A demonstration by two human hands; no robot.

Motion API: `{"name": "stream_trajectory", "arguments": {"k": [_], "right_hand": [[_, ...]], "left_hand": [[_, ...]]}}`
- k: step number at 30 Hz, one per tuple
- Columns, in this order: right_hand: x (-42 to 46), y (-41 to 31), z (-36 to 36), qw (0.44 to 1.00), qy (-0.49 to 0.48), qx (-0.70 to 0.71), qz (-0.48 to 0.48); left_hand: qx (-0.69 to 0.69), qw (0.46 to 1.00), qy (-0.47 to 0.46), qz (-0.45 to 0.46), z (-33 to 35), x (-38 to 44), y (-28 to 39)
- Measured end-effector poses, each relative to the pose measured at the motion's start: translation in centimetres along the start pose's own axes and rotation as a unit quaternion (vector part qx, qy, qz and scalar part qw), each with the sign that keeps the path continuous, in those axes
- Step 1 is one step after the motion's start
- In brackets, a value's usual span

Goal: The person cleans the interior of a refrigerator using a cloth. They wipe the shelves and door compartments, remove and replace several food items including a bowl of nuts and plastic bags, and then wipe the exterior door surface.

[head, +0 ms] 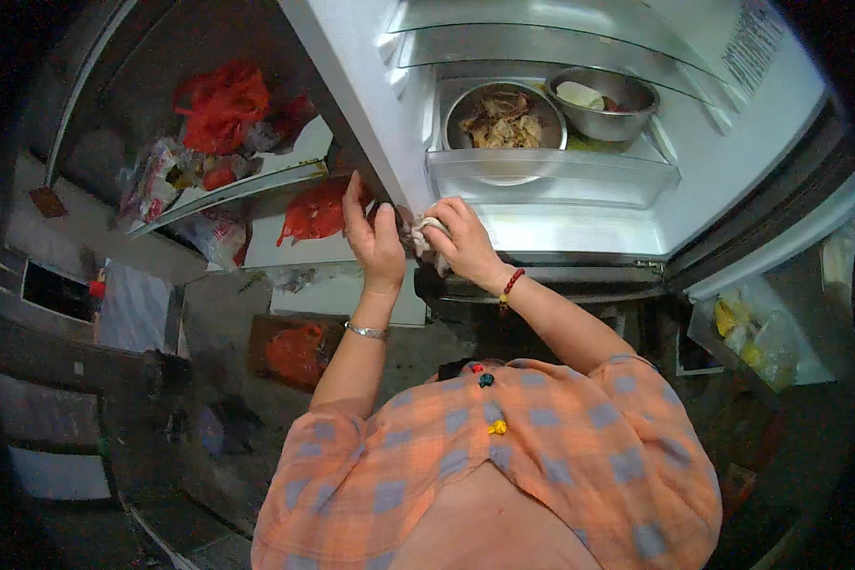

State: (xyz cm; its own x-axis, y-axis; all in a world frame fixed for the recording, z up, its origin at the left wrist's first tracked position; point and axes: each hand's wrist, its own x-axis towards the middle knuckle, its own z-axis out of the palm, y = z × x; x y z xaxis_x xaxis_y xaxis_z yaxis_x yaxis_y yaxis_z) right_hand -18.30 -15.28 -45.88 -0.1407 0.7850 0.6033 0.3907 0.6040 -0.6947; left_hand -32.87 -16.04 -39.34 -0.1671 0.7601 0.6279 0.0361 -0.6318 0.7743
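Observation:
My right hand [463,239] grips a crumpled pale cloth [425,235] against the lower left front edge of an open refrigerator [563,224]. Just left of it, my left hand [375,242] is raised with fingers apart, near a dark strip along the refrigerator's side; whether it touches that strip I cannot tell. Behind a clear plastic guard [556,169] inside the refrigerator stand a round metal bowl [450,121] of brownish food pieces and a deeper metal bowl [609,127] with a whitish item and something reddish.
Glass shelves [541,53] span the refrigerator above the bowls. At the left, a white shelf [235,189] holds red and clear plastic bags [224,107], with another red bag [317,210] below. The open door [784,249] at the right holds a clear bag [752,335] with yellow items.

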Motion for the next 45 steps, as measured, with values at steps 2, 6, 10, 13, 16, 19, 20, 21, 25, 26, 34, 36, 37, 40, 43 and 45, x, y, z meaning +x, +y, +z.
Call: {"name": "stream_trajectory", "arguments": {"k": [2, 6, 10, 13, 16, 19, 20, 21, 25, 26, 34, 36, 37, 40, 43, 45], "right_hand": [[1.2, -1.4, -1.5, 0.999, 0.037, 0.039, 0.008], [8.0, -4.3, -5.3, 0.967, 0.233, 0.055, -0.087], [14.2, -3.3, -3.8, 0.974, 0.162, 0.160, 0.012], [14.7, -1.1, -1.9, 0.962, 0.143, 0.232, 0.030], [9.1, -2.6, -1.5, 0.981, 0.134, 0.131, -0.048], [3.5, -4.6, -1.7, 0.988, 0.038, 0.143, -0.044], [3.1, -4.6, -2.5, 0.987, -0.001, 0.159, -0.034], [3.1, -4.5, -3.1, 0.990, 0.012, 0.140, -0.035], [7.0, -6.6, -5.4, 0.979, 0.121, 0.132, -0.097], [7.6, -8.0, -4.9, 0.980, 0.124, 0.102, -0.114], [0.7, -0.9, -3.4, 0.995, 0.026, -0.059, -0.075], [-1.9, 1.0, -5.5, 0.993, 0.006, -0.113, -0.030], [-3.1, 1.7, -6.9, 0.989, 0.006, -0.148, -0.010], [-5.0, 3.0, -11.1, 0.971, -0.009, -0.236, 0.038], [-6.0, 3.2, -13.3, 0.954, -0.009, -0.299, 0.021], [-6.2, 3.4, -13.5, 0.953, -0.002, -0.302, 0.032]], "left_hand": [[0.001, 1.000, -0.014, -0.018, -0.8, 0.4, 0.5], [0.031, 0.997, -0.037, 0.059, 0.6, 2.8, 2.8], [0.065, 0.995, -0.021, 0.076, 2.6, 3.6, 2.7], [0.064, 0.995, -0.019, 0.079, 2.8, 3.7, 3.2], [0.028, 0.998, -0.009, 0.051, 2.7, 3.4, 3.0], [-0.006, 1.000, -0.006, 0.023, 2.0, 3.4, 2.0], [0.007, 0.999, -0.012, 0.034, 1.8, 3.5, 1.7], [0.020, 0.999, -0.017, 0.044, 1.6, 3.5, 1.4], [-0.042, 0.997, -0.047, 0.049, 1.5, 3.7, 1.8], [-0.069, 0.996, -0.058, 0.019, 1.0, 3.7, 1.6], [0.145, 0.981, -0.025, 0.124, 2.3, 1.3, 4.1], [0.262, 0.948, -0.035, 0.177, 2.3, -0.1, 5.4], [0.282, 0.940, -0.034, 0.190, 2.2, -0.1, 5.3], [0.303, 0.931, -0.022, 0.204, 2.1, -0.2, 3.9], [0.385, 0.880, -0.070, 0.268, 2.1, -1.5, 4.0], [0.305, 0.896, -0.200, 0.252, 2.8, -3.8, 1.9]]}}
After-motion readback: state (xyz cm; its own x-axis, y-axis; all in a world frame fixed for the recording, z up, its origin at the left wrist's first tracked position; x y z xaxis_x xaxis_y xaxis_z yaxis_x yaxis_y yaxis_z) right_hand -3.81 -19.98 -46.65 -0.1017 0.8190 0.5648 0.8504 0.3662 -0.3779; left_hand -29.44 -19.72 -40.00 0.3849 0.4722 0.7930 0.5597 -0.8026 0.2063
